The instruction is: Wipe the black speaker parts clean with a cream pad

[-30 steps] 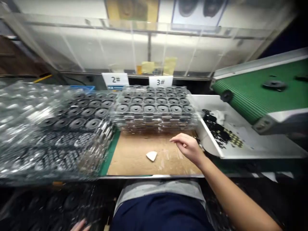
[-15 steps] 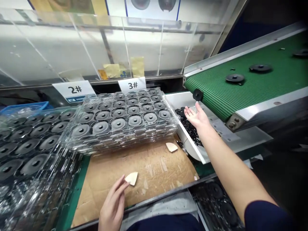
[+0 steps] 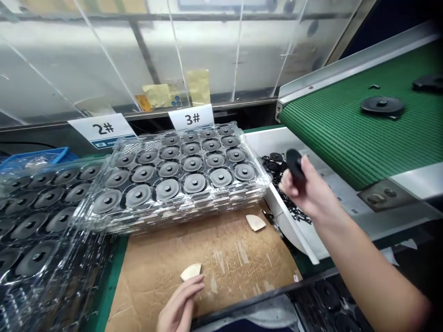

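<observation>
Above the white bin, my right hand grips a black round disc with a small centre knob, held upright between thumb and fingers. My left hand holds nothing; its fingers stretch loosely beside a cream wedge-shaped piece on the cardboard sheet. Whether those fingertips touch the wedge I cannot tell. A second cream wedge lies near the right edge of the cardboard. Behind it, a stack of clear plastic trays carries rows of similar black discs.
At the right, a green conveyor belt carries another black disc. The white bin contains small black parts. More filled clear trays stand at left, by a blue basket. Paper signs stand behind.
My right hand, open below the belt's end before, has closed on the disc there. The discs on the belt have come nearer its end. My left hand has shifted slightly; the view has moved too.
</observation>
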The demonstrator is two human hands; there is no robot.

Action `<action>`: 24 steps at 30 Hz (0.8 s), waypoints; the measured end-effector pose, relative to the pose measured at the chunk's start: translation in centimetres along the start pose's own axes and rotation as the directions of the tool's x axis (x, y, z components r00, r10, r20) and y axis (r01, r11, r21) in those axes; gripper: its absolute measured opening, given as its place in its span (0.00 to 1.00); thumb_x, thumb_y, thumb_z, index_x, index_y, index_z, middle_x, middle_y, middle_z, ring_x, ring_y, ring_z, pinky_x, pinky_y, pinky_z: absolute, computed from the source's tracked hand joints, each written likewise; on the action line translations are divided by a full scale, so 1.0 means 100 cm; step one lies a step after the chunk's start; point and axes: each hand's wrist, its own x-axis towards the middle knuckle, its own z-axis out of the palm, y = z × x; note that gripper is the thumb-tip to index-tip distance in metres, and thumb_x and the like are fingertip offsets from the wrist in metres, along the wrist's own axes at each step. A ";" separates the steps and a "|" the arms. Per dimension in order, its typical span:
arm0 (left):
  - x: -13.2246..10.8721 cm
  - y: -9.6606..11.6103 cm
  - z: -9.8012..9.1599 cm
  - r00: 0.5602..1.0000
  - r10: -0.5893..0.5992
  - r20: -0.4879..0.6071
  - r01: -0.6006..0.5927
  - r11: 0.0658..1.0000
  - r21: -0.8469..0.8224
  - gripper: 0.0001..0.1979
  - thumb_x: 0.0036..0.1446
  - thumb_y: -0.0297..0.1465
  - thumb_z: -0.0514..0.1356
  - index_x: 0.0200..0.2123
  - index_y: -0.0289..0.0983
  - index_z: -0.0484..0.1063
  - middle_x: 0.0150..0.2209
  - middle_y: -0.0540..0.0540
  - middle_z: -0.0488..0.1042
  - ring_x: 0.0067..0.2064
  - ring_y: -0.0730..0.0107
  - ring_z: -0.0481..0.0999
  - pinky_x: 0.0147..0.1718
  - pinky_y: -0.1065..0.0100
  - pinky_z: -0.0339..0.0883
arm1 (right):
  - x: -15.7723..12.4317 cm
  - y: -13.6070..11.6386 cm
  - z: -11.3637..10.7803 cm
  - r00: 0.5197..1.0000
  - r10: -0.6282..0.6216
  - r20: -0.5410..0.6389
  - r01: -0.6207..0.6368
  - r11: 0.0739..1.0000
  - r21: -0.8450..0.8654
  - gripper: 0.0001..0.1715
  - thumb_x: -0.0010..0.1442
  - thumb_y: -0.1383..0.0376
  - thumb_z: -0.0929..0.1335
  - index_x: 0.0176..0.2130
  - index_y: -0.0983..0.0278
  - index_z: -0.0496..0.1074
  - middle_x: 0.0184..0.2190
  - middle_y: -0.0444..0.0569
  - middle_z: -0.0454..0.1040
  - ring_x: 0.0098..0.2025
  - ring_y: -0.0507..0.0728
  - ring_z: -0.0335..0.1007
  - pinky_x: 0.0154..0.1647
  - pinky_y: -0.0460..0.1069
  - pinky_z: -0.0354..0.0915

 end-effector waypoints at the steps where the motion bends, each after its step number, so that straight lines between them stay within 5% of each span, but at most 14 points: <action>1: 0.008 0.010 0.005 0.995 -0.045 0.085 0.053 0.995 -0.089 0.11 0.56 0.34 0.54 0.36 0.45 0.76 0.43 0.45 0.77 0.49 0.61 0.72 0.50 0.65 0.62 | -0.021 0.008 0.001 0.993 0.077 0.088 -0.072 0.995 -0.066 0.26 0.51 0.45 0.67 0.22 0.65 0.67 0.15 0.41 0.66 0.13 0.45 0.55 0.13 0.41 0.53; 4: 0.023 0.032 0.020 0.956 -0.095 0.277 0.161 0.961 -0.226 0.12 0.56 0.37 0.55 0.41 0.45 0.74 0.43 0.44 0.76 0.36 0.65 0.77 0.34 0.67 0.69 | -0.080 0.039 0.009 0.905 0.293 0.309 -0.220 0.943 -0.248 0.21 0.47 0.53 0.72 0.21 0.70 0.70 0.13 0.42 0.64 0.14 0.45 0.55 0.12 0.41 0.47; 6: 0.026 0.039 0.027 0.846 -0.075 0.528 0.328 0.854 -0.405 0.19 0.53 0.43 0.56 0.50 0.49 0.67 0.51 0.42 0.71 0.29 0.69 0.77 0.26 0.70 0.67 | -0.110 0.064 0.020 0.831 0.384 0.403 -0.259 0.908 -0.329 0.23 0.49 0.52 0.71 0.22 0.71 0.71 0.15 0.42 0.62 0.15 0.45 0.54 0.13 0.41 0.46; 9: 0.023 0.044 0.024 0.694 -0.057 0.718 0.542 0.697 -0.469 0.25 0.51 0.43 0.59 0.53 0.49 0.64 0.56 0.42 0.66 0.44 0.61 0.75 0.40 0.66 0.67 | -0.141 0.101 0.042 0.731 0.482 0.483 -0.300 0.863 -0.407 0.30 0.51 0.45 0.66 0.21 0.70 0.68 0.14 0.41 0.57 0.16 0.44 0.50 0.14 0.40 0.45; 11: 0.018 0.043 0.014 0.625 -0.122 0.771 0.666 0.598 -0.445 0.23 0.50 0.37 0.62 0.52 0.47 0.67 0.54 0.44 0.68 0.55 0.57 0.66 0.53 0.61 0.56 | -0.153 0.122 0.059 0.702 0.516 0.490 -0.312 0.842 -0.440 0.34 0.50 0.40 0.64 0.23 0.70 0.67 0.17 0.41 0.56 0.17 0.44 0.49 0.15 0.40 0.45; 13: 0.010 0.037 0.000 0.580 -0.155 0.799 0.744 0.500 -0.443 0.25 0.47 0.31 0.65 0.50 0.46 0.68 0.52 0.43 0.70 0.56 0.55 0.65 0.55 0.58 0.53 | -0.162 0.138 0.076 0.694 0.528 0.489 -0.306 0.832 -0.463 0.38 0.47 0.36 0.62 0.25 0.70 0.68 0.19 0.42 0.57 0.19 0.44 0.51 0.16 0.39 0.48; 17: -0.006 0.014 -0.033 0.618 -0.143 0.773 0.761 0.353 -0.544 0.26 0.42 0.31 0.68 0.48 0.44 0.70 0.52 0.39 0.70 0.50 0.52 0.72 0.49 0.58 0.61 | -0.163 0.160 0.108 0.692 0.516 0.504 -0.231 0.821 -0.523 0.44 0.43 0.32 0.60 0.30 0.69 0.72 0.17 0.42 0.61 0.17 0.47 0.57 0.16 0.40 0.54; 19: -0.013 0.004 -0.050 0.649 -0.114 0.752 0.752 0.251 -0.610 0.25 0.44 0.36 0.66 0.48 0.48 0.69 0.52 0.42 0.70 0.46 0.54 0.75 0.43 0.61 0.66 | -0.155 0.170 0.119 0.745 0.483 0.460 -0.168 0.803 -0.571 0.42 0.50 0.35 0.56 0.37 0.68 0.72 0.17 0.42 0.63 0.17 0.48 0.60 0.17 0.42 0.57; 22: -0.020 -0.006 -0.072 0.790 -0.115 0.602 0.612 0.104 -0.784 0.22 0.49 0.39 0.62 0.50 0.54 0.67 0.56 0.48 0.67 0.53 0.54 0.69 0.48 0.64 0.63 | -0.139 0.189 0.128 0.888 0.354 0.293 -0.060 0.721 -0.690 0.31 0.60 0.46 0.56 0.50 0.65 0.66 0.26 0.47 0.67 0.26 0.53 0.67 0.26 0.47 0.64; 24: -0.022 -0.009 -0.082 0.879 -0.166 0.447 0.458 0.035 -0.888 0.19 0.53 0.36 0.59 0.50 0.50 0.68 0.57 0.48 0.66 0.58 0.54 0.62 0.55 0.64 0.55 | -0.132 0.206 0.133 0.943 0.246 0.224 0.018 0.636 -0.772 0.25 0.60 0.54 0.61 0.53 0.63 0.64 0.36 0.52 0.67 0.34 0.57 0.68 0.34 0.51 0.65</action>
